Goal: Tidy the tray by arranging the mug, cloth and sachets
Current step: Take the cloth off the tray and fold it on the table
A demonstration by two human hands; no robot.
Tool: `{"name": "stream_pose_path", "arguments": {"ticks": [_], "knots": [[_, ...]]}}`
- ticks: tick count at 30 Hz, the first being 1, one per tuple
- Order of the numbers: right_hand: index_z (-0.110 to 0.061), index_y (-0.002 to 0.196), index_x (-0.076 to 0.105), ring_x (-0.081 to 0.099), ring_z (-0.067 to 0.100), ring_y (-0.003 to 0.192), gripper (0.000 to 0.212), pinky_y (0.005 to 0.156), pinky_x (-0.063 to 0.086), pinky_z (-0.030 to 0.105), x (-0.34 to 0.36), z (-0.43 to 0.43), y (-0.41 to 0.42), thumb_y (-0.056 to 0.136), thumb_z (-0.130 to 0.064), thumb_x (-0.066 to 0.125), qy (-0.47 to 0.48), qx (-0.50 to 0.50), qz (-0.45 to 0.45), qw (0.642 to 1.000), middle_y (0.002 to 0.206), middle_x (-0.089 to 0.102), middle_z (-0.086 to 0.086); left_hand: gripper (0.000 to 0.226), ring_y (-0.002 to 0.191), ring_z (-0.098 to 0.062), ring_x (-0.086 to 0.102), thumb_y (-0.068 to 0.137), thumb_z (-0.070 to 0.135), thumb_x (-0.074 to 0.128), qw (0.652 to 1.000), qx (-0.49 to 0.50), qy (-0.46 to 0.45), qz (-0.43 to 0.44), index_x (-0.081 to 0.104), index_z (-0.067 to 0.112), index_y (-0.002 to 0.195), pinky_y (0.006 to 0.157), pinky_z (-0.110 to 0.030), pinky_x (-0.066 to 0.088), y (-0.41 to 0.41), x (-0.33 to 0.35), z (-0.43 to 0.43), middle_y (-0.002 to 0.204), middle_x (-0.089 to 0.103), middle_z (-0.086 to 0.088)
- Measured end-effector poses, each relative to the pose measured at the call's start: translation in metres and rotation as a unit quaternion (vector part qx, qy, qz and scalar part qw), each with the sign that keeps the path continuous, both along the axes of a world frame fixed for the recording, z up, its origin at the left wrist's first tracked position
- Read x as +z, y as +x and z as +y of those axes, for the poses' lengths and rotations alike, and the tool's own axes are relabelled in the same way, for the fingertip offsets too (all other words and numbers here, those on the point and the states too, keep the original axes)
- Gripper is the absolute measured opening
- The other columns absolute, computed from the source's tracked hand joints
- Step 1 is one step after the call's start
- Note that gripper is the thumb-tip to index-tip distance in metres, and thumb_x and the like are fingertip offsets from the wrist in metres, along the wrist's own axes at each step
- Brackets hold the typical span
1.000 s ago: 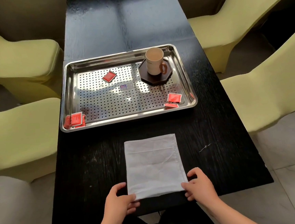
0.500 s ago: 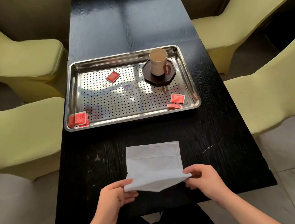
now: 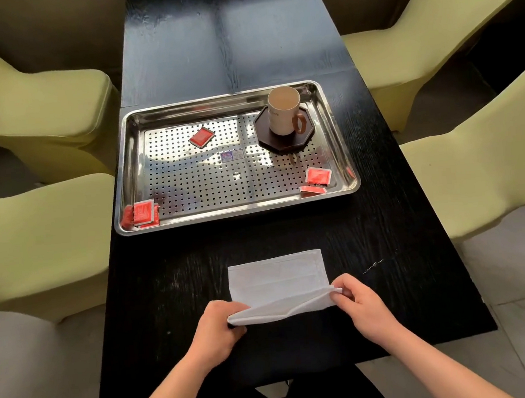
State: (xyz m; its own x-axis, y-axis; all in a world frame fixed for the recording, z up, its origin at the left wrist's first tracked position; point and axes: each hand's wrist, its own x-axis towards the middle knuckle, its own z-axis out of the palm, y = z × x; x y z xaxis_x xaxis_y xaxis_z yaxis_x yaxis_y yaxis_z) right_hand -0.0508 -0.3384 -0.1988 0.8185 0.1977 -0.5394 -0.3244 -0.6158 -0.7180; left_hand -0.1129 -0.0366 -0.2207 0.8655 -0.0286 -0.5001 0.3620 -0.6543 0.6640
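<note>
A white cloth (image 3: 278, 280) lies on the black table in front of the steel tray (image 3: 131, 166). Its near edge is lifted and folding away from me. My left hand (image 3: 217, 328) pinches the near left corner and my right hand (image 3: 364, 307) pinches the near right corner. On the tray, a cream mug (image 3: 282, 111) with a brown handle stands on a dark octagonal coaster (image 3: 265, 135) at the back right. Red sachets lie scattered: one at the back middle (image 3: 201, 137), some at the front left corner (image 3: 143, 212), two at the front right (image 3: 318, 176).
Pale green covered chairs flank the narrow black table (image 3: 167, 286) on both sides, two on the left (image 3: 42, 237) and two on the right (image 3: 481, 173). A small label (image 3: 232, 155) is stuck at the tray's centre. The table's near edge is just below my wrists.
Both hands have lifted the cloth's near edge off the table and carried it forward, away from me, folding the cloth over itself. The tray's contents have not moved.
</note>
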Motion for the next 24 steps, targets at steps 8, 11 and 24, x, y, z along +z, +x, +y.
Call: {"name": "stream_pose_path", "arguments": {"ticks": [8, 11, 24], "knots": [[-0.025, 0.086, 0.056, 0.052, 0.011, 0.072, 0.016, 0.066, 0.042, 0.032, -0.016, 0.013, 0.007, 0.101, -0.026, 0.051, -0.032, -0.036, -0.015, 0.999, 0.076, 0.058, -0.004, 0.008, 0.083, -0.013, 0.067, 0.089, 0.019, 0.071, 0.977, 0.206, 0.021, 0.050, 0.070, 0.021, 0.081, 0.079, -0.035, 0.054, 0.000, -0.014, -0.005, 0.083, 0.072, 0.004], [-0.023, 0.087, 0.057, 0.055, 0.011, 0.075, 0.014, 0.068, 0.043, 0.032, -0.020, 0.022, 0.018, 0.100, -0.025, 0.051, -0.040, -0.055, -0.020, 0.997, 0.080, 0.061, -0.003, 0.012, 0.077, -0.013, 0.066, 0.087, 0.020, 0.071, 0.972, 0.223, 0.034, 0.061, 0.068, 0.020, 0.075, 0.068, -0.030, 0.050, 0.003, -0.015, -0.006, 0.077, 0.071, 0.003], [-0.022, 0.089, 0.051, 0.057, 0.018, 0.074, 0.015, 0.060, 0.042, 0.036, -0.041, 0.058, 0.059, 0.100, -0.028, 0.043, -0.144, -0.047, -0.017, 0.988, 0.080, 0.062, 0.001, 0.019, 0.069, -0.017, 0.064, 0.088, 0.025, 0.068, 0.956, 0.277, 0.050, 0.084, 0.066, 0.018, 0.070, 0.064, -0.035, 0.049, 0.010, -0.023, -0.008, 0.069, 0.069, 0.000]]}}
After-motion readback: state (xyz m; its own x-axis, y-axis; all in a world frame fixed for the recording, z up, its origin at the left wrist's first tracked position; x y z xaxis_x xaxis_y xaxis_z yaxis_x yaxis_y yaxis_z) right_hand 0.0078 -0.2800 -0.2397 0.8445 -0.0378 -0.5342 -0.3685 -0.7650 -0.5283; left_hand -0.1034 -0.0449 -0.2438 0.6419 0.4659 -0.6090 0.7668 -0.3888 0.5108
